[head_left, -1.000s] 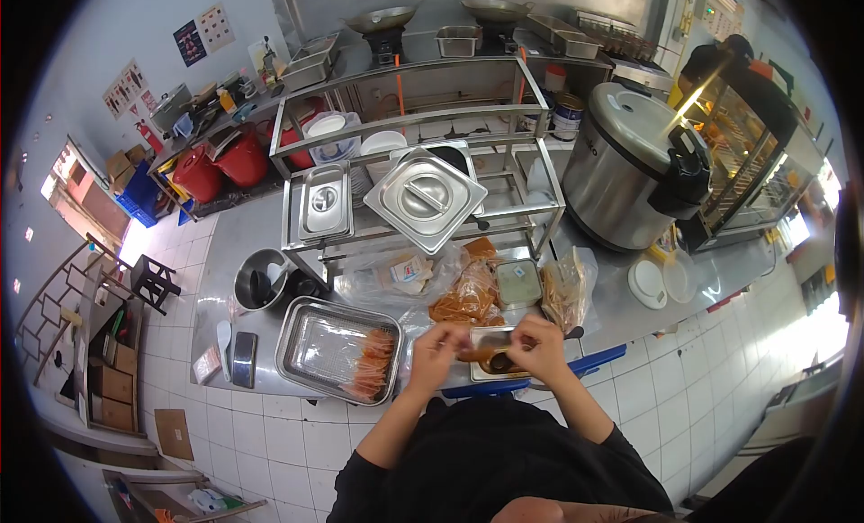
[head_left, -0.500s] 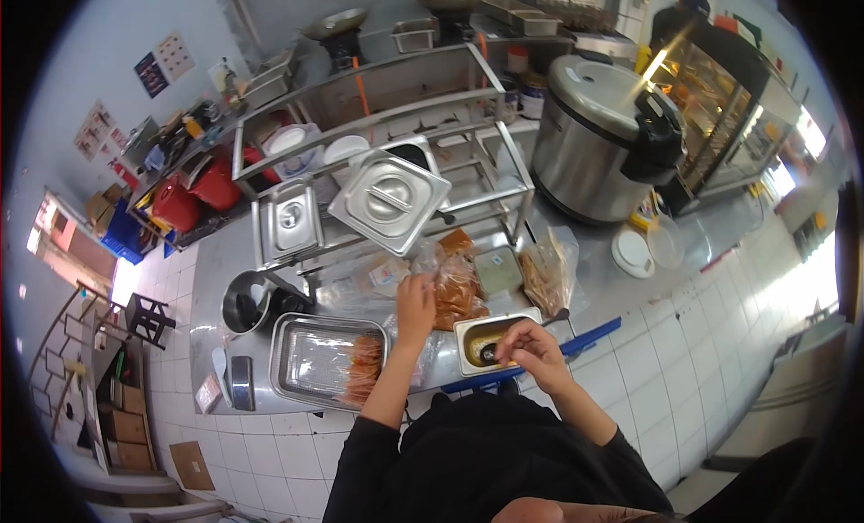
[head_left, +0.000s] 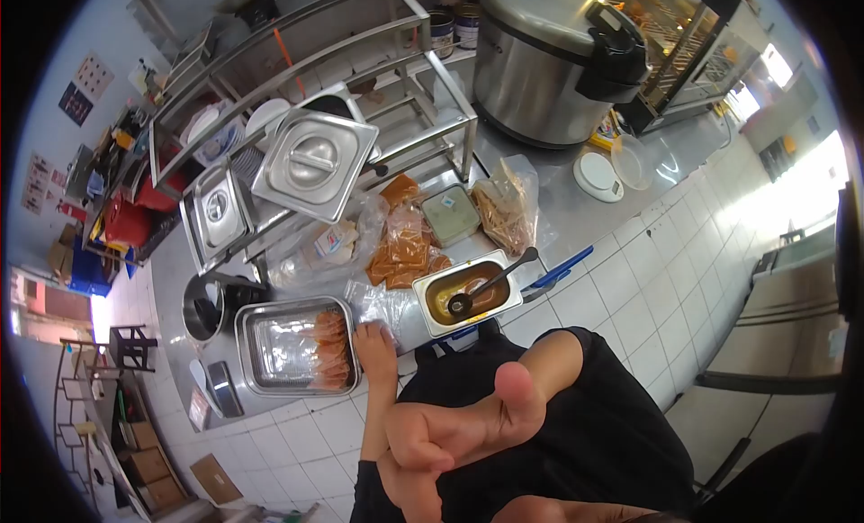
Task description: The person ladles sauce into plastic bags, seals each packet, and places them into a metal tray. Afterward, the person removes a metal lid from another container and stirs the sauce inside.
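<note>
My left hand is beside the right rim of a metal tray, at the edge of some clear plastic. Its fingers are bent together, and what they hold is too small to make out. Raised close to the camera, my right hand has its thumb held apart and its fingers loosely bent, with nothing visible in it. Orange-pink skewered pieces lie in the tray's right side. A black ladle rests in a metal pan of yellow-brown sauce. Behind it are orange-brown bagged pieces.
A metal rack carries a lidded pan. A large cooker is behind on the right, near a white round lid. A dark bowl stands left, with a phone-like dark slab near the counter edge.
My left hand has moved down and left to the tray's right edge. My right hand has left the sauce pan and come up toward the camera. The view has turned and shifted right.
</note>
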The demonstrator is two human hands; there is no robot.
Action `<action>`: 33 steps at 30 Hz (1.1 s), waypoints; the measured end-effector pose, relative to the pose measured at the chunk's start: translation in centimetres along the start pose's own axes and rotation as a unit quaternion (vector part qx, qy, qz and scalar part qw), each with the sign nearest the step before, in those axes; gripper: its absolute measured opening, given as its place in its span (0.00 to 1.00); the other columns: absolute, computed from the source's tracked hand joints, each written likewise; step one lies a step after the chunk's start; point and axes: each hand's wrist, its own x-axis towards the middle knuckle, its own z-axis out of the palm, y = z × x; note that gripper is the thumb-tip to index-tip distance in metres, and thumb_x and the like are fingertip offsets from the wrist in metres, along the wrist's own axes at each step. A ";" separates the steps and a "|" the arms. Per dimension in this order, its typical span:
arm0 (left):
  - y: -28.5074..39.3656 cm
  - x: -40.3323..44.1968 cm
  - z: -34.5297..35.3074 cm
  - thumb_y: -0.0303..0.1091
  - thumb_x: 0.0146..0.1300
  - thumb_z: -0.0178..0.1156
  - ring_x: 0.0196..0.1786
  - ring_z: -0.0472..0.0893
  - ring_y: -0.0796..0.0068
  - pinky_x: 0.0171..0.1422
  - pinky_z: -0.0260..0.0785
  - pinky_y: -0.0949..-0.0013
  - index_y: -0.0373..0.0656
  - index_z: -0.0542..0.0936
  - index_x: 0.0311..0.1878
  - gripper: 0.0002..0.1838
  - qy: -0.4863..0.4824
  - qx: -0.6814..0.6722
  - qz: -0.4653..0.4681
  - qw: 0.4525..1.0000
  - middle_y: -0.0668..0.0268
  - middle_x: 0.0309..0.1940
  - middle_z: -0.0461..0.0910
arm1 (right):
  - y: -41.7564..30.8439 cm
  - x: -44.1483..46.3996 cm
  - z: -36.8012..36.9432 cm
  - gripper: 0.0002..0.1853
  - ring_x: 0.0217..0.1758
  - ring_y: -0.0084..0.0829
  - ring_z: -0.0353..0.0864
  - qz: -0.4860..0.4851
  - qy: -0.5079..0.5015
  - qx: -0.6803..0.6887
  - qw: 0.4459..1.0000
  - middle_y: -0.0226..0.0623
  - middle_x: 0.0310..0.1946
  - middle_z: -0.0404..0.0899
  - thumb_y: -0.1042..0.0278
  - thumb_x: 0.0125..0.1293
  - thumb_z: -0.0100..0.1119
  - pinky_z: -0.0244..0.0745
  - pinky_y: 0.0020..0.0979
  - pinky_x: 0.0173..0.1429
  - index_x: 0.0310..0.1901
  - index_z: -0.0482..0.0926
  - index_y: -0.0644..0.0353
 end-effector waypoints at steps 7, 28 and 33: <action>2.5 3.6 -0.5 0.22 0.58 0.53 0.50 0.73 0.48 0.56 0.68 0.53 0.36 0.76 0.47 0.12 0.124 0.064 0.059 0.988 0.53 0.49 0.73 | 1.3 0.0 0.2 0.42 0.33 0.31 0.67 0.026 -0.027 0.083 0.996 0.47 0.39 0.78 0.19 0.61 0.09 0.62 0.26 0.38 0.39 0.56 0.57; 11.7 -1.5 -13.4 0.24 0.70 0.54 0.20 0.75 0.79 0.24 0.65 0.79 0.43 0.60 0.32 0.13 0.151 -0.638 0.021 0.755 0.49 0.38 0.81 | -2.2 -8.6 -11.9 0.26 0.47 0.27 0.70 0.161 0.332 -0.550 0.749 0.42 0.53 0.69 0.58 0.68 0.59 0.67 0.30 0.54 0.61 0.61 0.61; 11.2 -1.5 -13.0 0.24 0.70 0.55 0.20 0.73 0.82 0.24 0.62 0.82 0.44 0.61 0.32 0.13 0.078 -0.613 -0.001 0.787 0.50 0.38 0.81 | -1.4 -12.6 -12.7 0.14 0.30 0.18 0.77 0.254 0.370 -0.319 0.835 0.34 0.36 0.80 0.64 0.70 0.59 0.75 0.21 0.35 0.51 0.76 0.63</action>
